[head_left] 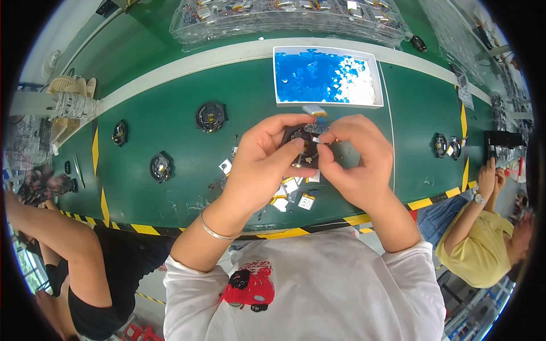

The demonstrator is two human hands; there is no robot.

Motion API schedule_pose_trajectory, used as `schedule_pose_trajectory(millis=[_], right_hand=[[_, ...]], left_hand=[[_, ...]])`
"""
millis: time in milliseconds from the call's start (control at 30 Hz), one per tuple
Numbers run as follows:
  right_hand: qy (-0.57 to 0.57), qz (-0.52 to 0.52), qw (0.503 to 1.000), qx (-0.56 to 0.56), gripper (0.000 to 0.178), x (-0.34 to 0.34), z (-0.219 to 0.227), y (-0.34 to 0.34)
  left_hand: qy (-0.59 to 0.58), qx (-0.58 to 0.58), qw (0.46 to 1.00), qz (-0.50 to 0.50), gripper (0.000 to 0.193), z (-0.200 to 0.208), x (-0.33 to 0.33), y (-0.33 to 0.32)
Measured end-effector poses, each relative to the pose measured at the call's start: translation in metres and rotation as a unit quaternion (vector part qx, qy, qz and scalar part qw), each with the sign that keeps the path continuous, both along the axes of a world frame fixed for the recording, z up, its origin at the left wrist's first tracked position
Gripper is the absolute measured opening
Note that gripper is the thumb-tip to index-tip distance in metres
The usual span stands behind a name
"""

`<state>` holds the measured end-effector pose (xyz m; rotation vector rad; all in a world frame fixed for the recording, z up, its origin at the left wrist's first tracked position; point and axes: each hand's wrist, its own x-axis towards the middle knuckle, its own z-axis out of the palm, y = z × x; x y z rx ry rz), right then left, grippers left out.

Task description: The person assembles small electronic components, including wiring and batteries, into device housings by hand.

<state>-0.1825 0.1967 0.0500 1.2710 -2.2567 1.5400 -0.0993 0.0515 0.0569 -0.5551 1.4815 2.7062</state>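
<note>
My left hand [266, 156] grips a round black watch housing [307, 152] between thumb and fingers, above the green table. My right hand [358, 156] is closed in a pinch at the housing's right side, on a small white piece [316, 139]. Whether that piece is fixed to the housing cannot be made out. Just beyond the fingers is a silvery battery cell [314, 110], close to the white box. Several small flat battery cells [306, 201] with yellow edges lie loosely under and around my hands, partly hidden by them.
A white box [274, 77] with blue and white small pieces lies ahead. More black watch housings [211, 117] are spread to the left and right. Clear plastic trays [290, 25] of parts stand at the back. Striped tape [284, 233] marks the near edge. People sit on both sides.
</note>
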Motion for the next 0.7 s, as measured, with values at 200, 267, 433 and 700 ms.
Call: schedule_pose_trajectory(millis=[200, 267, 433, 700], right_hand=[[0.082, -0.008, 0.996, -0.032, 0.020, -0.0009, -0.0044, -0.0080], [0.087, -0.004, 0.996, -0.036, 0.020, -0.0020, -0.0054, -0.0086], [0.059, 0.011, 0.997, -0.038, 0.020, -0.0029, -0.0043, -0.0076], [0.071, 0.008, 0.997, -0.039, 0.020, -0.0017, -0.0039, -0.0103]], left_hand=[[0.019, 0.013, 1.000, 0.006, 0.033, -0.0026, 0.0062, 0.0053], [0.024, 0.011, 1.000, 0.010, 0.033, -0.0016, 0.0072, 0.0056], [0.044, 0.005, 0.999, 0.007, 0.033, -0.0017, 0.0088, 0.0041], [0.061, -0.016, 0.998, 0.021, 0.034, 0.0005, 0.0091, 0.0082]])
